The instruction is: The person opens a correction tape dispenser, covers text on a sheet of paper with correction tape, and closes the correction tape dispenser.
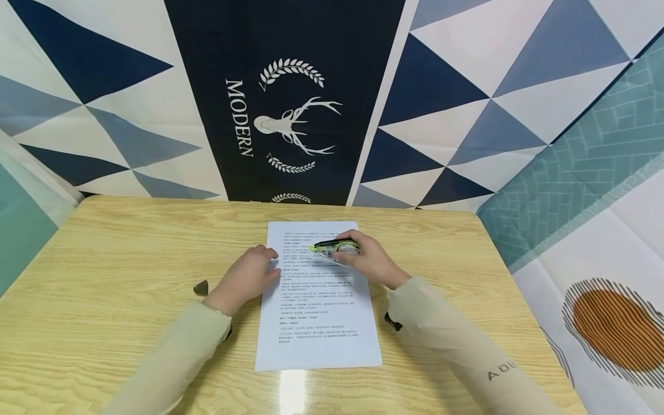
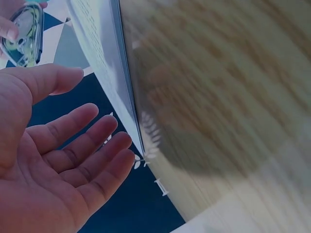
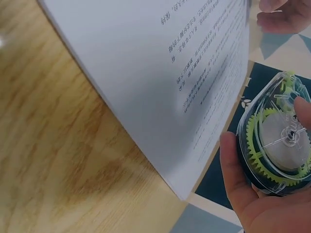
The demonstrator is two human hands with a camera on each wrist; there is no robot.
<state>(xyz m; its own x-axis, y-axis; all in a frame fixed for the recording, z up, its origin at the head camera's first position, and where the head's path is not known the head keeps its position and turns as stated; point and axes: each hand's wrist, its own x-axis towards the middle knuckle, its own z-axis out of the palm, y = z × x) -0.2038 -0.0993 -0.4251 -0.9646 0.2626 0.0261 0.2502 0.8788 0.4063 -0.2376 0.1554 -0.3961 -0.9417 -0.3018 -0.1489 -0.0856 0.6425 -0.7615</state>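
Observation:
A stack of printed white paper (image 1: 319, 354) lies on the wooden table, lines of small dark text running across it. Over its upper right part, my right hand (image 1: 370, 260) grips a correction tape dispenser (image 1: 339, 249), its yellow-green tip pointing left above the text. The right wrist view shows the dispenser (image 3: 279, 141) has a clear case with a toothed green wheel inside, held between thumb and fingers. My left hand (image 1: 248, 278) is at the left edge of the stack; in the left wrist view its fingers (image 2: 92, 165) are relaxed and hold nothing.
A small dark piece (image 1: 200, 287) lies on the wooden table (image 1: 129, 248) left of my left wrist. Behind the table's far edge hangs a patterned cloth (image 1: 290, 34) with triangles and a deer head. Another patterned cloth (image 1: 596, 276) is on the right.

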